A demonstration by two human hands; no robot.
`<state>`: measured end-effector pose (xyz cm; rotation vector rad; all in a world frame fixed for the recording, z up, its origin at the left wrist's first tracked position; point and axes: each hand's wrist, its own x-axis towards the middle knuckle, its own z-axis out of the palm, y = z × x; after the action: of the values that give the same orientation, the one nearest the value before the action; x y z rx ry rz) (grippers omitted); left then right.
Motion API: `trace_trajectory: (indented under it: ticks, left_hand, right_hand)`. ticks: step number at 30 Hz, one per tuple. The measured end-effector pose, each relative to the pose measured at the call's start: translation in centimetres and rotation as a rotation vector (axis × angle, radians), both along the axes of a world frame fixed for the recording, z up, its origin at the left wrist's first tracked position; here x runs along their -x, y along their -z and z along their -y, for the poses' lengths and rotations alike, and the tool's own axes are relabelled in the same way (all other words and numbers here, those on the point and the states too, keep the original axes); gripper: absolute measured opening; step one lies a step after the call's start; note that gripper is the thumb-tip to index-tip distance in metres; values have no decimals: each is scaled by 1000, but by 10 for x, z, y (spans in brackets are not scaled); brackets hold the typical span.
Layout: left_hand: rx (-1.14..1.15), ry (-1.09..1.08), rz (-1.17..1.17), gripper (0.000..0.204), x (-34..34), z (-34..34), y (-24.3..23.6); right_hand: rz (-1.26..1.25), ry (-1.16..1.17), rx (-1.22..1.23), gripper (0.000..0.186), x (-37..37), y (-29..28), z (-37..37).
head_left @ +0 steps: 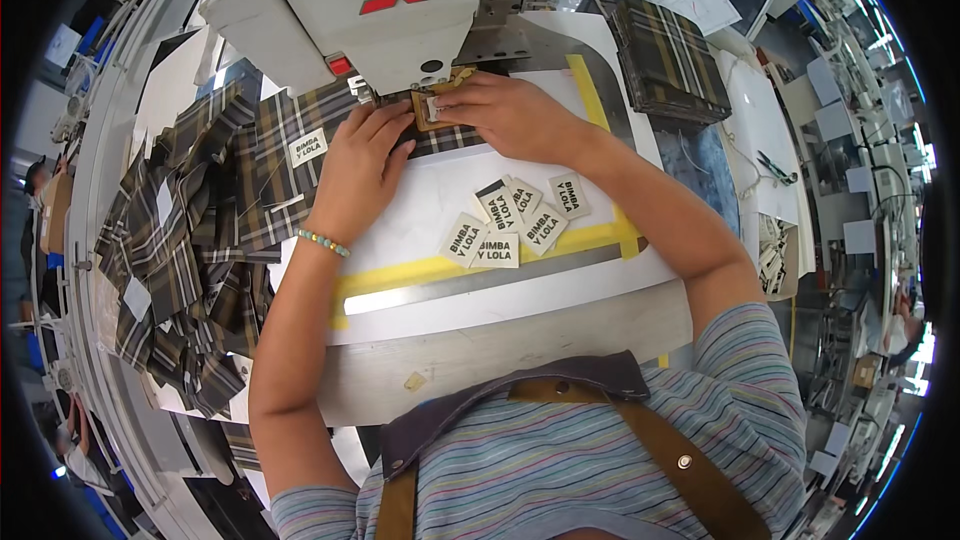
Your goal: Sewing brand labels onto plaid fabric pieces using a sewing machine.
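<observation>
Under the head of a white sewing machine (370,10), both hands press a plaid fabric piece (450,138) flat on the white table. My left hand (362,162) lies palm down on the plaid cloth, fingers pointing toward the needle. My right hand (510,115) pinches a small tan patch (432,112) with a white label on it, right at the presser foot. The needle itself is hidden behind the machine head and my fingers.
Several loose white woven labels (515,220) lie inside a yellow tape outline (600,240). A chain of plaid pieces (190,240) with sewn labels trails off to the left. A folded plaid stack (670,55) sits at the back right. Scissors (775,168) rest on the right.
</observation>
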<state>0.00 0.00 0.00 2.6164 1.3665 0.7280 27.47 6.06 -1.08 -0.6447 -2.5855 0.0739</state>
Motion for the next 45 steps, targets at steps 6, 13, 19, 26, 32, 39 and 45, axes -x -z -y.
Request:
trace_trajectory:
  ticks: [6,13,19,26,32,39,45]
  left_hand:
    - [-73,37,-83,41,-6,7,4]
    - [-122,20,-278,44,0,8,-6]
    - [-125,0,-347,45,2,13,-8]
    - [-90,6,-337,45,4,12,-13]
    - [-52,18,-330,45,4,13,-17]
    - [-23,8,-340,46,2,10,-21]
    - [-29,43,-283,45,5,8,-24]
  right_hand:
    - [24,-11,-12,43,-7,1,-1]
    - [-4,8,-8,42,-3,3,-1]
    - [-22,-3,-9,40,-3,5,-2]
    - [-13,0,-51,39,0,6,-2]
    - [-25,-14,-39,32,3,2,2]
    - [0,-1,-87,34,2,3,-2]
    - [-12,2,-110,31,2,4,-5]
